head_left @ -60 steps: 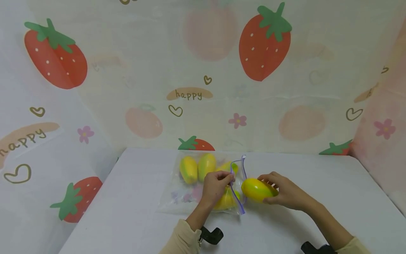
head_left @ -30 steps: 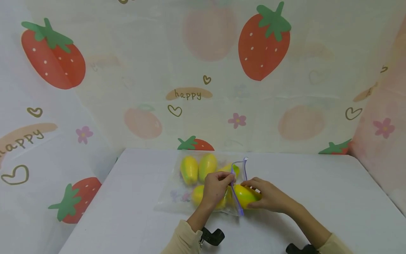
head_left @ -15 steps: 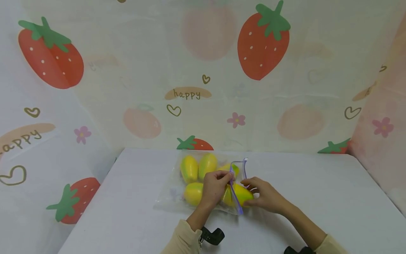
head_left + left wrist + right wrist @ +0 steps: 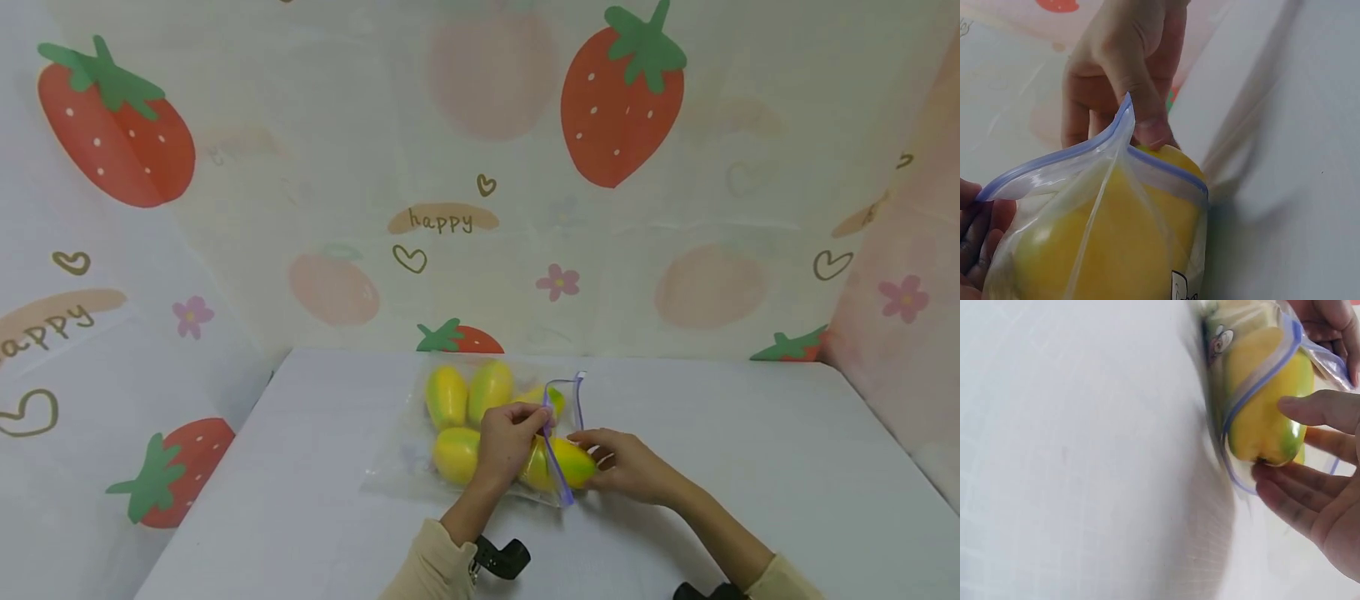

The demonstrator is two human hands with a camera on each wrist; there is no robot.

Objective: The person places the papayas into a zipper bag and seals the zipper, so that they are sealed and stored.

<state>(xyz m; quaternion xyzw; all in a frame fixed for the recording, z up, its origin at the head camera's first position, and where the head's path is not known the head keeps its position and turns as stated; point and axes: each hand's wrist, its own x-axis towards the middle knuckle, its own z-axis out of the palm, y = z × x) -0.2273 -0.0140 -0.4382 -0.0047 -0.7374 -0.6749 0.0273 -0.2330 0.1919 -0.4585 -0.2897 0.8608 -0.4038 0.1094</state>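
Note:
A clear zip bag (image 4: 397, 479) with a purple-blue zip strip (image 4: 558, 471) lies on the table, its mouth toward the right. Several yellow-green mangoes (image 4: 447, 396) fill it. My left hand (image 4: 504, 446) pinches the upper edge of the mouth; the left wrist view shows the strip (image 4: 1054, 156) lifted into a peak. One mango (image 4: 579, 463) sits partly through the mouth, its green-tinged end sticking out. My right hand (image 4: 633, 468) holds that end, thumb (image 4: 1310, 407) on one side and fingers around the tip in the right wrist view. The left hand hides part of the bag's middle.
The table (image 4: 300, 433) is covered in white. Behind it stands a patterned backdrop (image 4: 480, 275) with strawberries, hearts and flowers. A black wrist device (image 4: 504, 558) sits by the left sleeve.
My right hand has moved left with the mango, from outside the bag to partly inside its mouth. The mango at the bag's lower left has shifted left. My left hand has stayed on the edge.

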